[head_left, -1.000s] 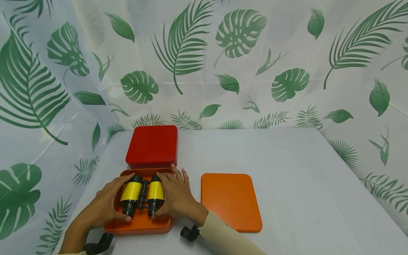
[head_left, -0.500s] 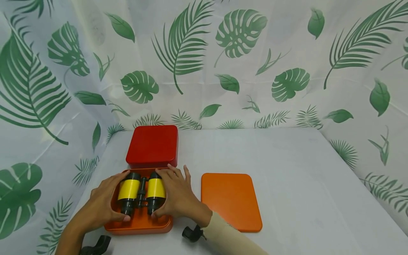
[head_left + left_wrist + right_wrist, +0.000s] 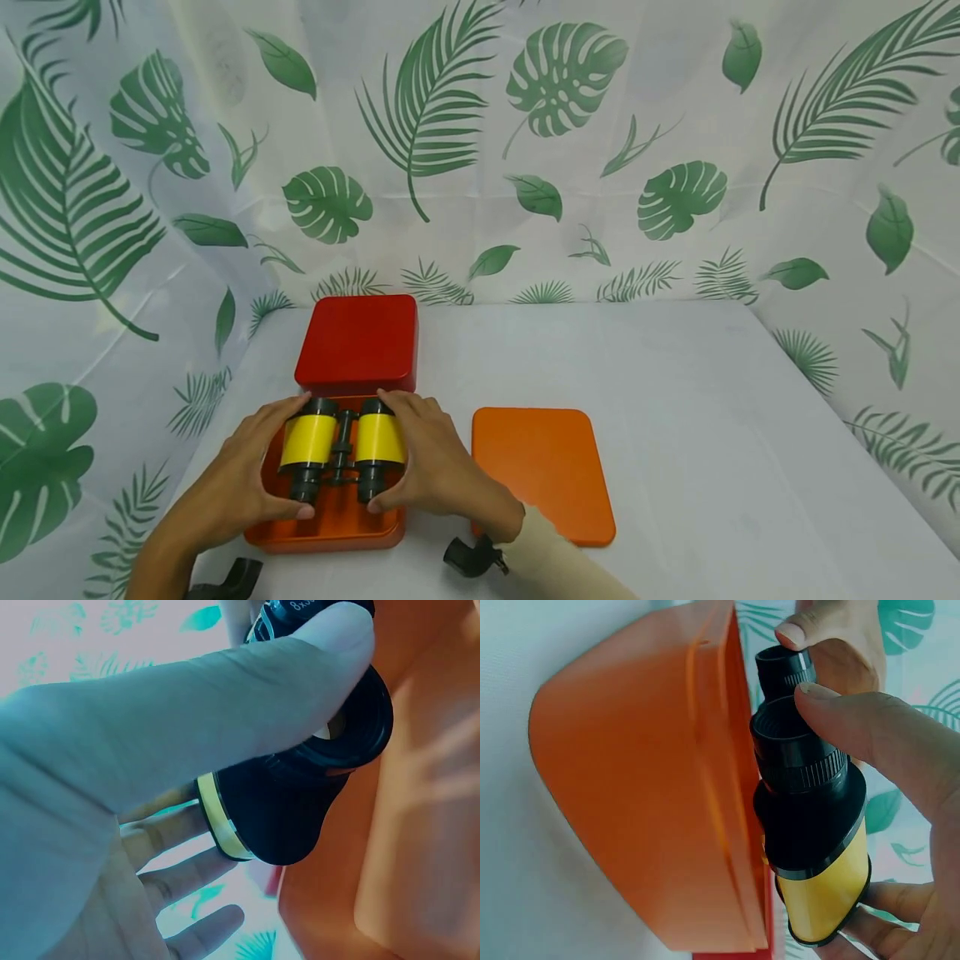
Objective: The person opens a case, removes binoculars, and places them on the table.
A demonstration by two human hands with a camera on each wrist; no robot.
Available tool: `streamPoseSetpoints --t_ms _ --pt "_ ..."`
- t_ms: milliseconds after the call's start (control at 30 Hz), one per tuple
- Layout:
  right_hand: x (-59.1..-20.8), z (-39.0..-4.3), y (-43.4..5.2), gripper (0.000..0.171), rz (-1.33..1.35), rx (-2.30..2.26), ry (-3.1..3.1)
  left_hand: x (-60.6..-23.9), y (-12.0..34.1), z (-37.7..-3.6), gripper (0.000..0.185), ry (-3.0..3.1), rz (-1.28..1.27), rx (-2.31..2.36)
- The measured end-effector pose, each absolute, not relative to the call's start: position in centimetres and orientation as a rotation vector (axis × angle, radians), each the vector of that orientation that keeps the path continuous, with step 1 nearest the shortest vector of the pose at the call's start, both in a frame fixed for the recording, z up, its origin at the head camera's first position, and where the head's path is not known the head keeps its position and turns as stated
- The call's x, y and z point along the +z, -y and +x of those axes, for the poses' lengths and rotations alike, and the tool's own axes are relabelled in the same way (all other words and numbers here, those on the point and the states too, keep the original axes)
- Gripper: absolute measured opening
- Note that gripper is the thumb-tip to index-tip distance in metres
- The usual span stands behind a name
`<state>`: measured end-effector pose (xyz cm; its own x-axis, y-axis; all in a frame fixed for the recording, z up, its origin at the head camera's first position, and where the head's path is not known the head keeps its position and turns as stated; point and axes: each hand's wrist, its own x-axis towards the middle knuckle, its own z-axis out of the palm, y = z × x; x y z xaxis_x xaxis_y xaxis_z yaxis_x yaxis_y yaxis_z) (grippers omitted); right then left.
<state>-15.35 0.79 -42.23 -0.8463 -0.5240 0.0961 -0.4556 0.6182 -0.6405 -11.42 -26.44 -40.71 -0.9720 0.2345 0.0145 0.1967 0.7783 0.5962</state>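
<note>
The yellow-and-black binoculars (image 3: 342,450) are held just above the open orange box (image 3: 326,525), gripped from both sides: the left hand (image 3: 240,475) is curled round the left barrel, the right hand (image 3: 431,467) round the right one. In the left wrist view, "8x3" is printed in white near an eyepiece; the remainder is cut off. Compared with half a second ago, the binoculars are raised slightly and shifted rightward. The red box (image 3: 357,343) stands behind, the orange lid (image 3: 543,475) lies to the right on the white surface (image 3: 675,400).
</note>
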Motion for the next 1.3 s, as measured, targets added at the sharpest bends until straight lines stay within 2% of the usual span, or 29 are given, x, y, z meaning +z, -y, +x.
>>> streamPoseSetpoints --t_ms 1300 --pt "-41.5 -13.4 -10.3 0.129 -0.615 -1.131 -2.768 -41.4 17.2 -12.1 0.131 -2.977 0.433 0.967"
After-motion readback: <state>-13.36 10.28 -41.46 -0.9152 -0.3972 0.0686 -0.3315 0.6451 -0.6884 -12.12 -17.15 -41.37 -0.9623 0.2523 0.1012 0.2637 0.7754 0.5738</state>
